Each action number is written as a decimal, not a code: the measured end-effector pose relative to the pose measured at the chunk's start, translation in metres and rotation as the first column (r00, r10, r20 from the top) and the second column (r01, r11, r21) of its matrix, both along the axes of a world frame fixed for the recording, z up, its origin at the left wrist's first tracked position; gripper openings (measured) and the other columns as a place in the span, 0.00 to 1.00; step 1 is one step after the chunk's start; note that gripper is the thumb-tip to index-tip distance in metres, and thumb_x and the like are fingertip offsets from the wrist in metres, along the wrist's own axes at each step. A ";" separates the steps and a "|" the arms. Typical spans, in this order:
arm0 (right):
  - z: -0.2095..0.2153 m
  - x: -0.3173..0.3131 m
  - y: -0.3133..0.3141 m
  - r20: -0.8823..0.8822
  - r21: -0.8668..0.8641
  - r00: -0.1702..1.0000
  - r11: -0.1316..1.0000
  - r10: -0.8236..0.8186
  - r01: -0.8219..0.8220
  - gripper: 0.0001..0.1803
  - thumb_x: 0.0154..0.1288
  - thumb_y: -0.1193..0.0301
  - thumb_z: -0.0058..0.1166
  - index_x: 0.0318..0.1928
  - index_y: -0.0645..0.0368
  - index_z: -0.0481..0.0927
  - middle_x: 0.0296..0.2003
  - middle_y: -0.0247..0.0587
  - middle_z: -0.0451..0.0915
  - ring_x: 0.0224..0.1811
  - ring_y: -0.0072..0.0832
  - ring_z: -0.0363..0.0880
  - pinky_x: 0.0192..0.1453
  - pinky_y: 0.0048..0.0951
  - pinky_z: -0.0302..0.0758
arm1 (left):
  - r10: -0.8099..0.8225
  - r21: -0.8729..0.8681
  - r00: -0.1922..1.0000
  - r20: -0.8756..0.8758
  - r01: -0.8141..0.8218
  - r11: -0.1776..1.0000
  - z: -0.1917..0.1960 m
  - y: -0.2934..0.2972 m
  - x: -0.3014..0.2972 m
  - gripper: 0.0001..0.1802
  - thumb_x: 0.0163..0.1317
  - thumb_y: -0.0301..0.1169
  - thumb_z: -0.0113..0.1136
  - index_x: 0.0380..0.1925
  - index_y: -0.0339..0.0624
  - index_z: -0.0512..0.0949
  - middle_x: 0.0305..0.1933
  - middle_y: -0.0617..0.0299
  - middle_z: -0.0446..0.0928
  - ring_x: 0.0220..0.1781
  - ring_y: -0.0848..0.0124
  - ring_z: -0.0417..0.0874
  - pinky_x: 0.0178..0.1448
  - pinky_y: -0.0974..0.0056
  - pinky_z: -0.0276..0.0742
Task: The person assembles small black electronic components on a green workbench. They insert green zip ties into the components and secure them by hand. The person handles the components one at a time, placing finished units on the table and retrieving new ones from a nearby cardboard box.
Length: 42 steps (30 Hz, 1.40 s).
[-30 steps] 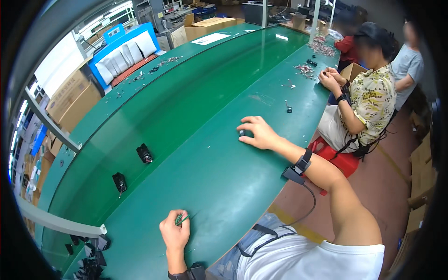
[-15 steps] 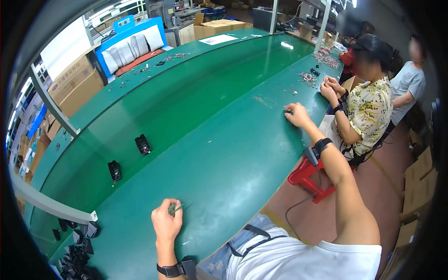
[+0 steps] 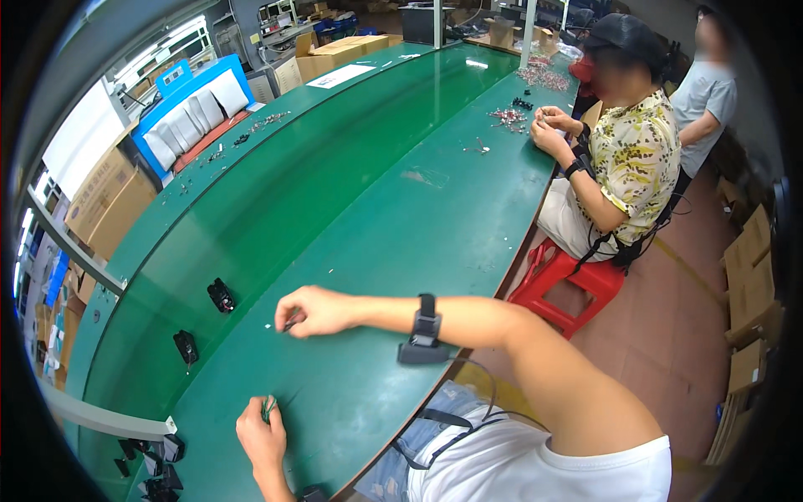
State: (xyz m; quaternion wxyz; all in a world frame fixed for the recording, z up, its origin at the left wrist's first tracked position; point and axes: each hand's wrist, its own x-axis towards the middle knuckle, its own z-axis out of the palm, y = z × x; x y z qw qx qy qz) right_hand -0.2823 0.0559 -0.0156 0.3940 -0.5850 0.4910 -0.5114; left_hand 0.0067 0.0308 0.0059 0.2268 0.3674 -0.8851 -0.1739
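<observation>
My left hand [image 3: 261,437] is closed around a small bunch of thin green wires [image 3: 268,408], low over the green table [image 3: 376,243]. Farther out, my right hand [image 3: 314,311] pinches a small dark piece [image 3: 291,323] whose kind I cannot make out. A tiny white bit shows just left of those fingertips. Beyond my hands, two black plastic housings lie apart on the shiny green belt: one housing [image 3: 221,295] farther out, the other [image 3: 186,346] nearer and to the left.
Black angular plastic parts [image 3: 159,481] are heaped at the lower left beside a grey metal post. A co-worker [image 3: 631,159] sits at the right on a red stool [image 3: 569,289], handling something small near piles of small parts [image 3: 508,120]. Cardboard boxes [image 3: 109,201] stand beyond the belt.
My right hand has swung left from the table's right edge, bringing the dark piece near my left hand. The view has shifted; my left hand still holds the green wires.
</observation>
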 end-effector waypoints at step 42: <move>0.001 0.027 0.019 0.109 0.221 0.993 0.973 0.041 -0.065 0.06 0.63 0.79 0.54 0.42 0.63 0.76 0.40 0.32 0.78 0.38 0.15 0.72 0.40 0.19 0.70 | 0.744 -0.160 0.656 0.125 -0.727 0.668 0.016 -0.028 0.264 0.45 0.42 0.47 0.78 0.61 0.46 0.70 0.54 0.45 0.76 0.57 0.46 0.77 0.62 0.48 0.74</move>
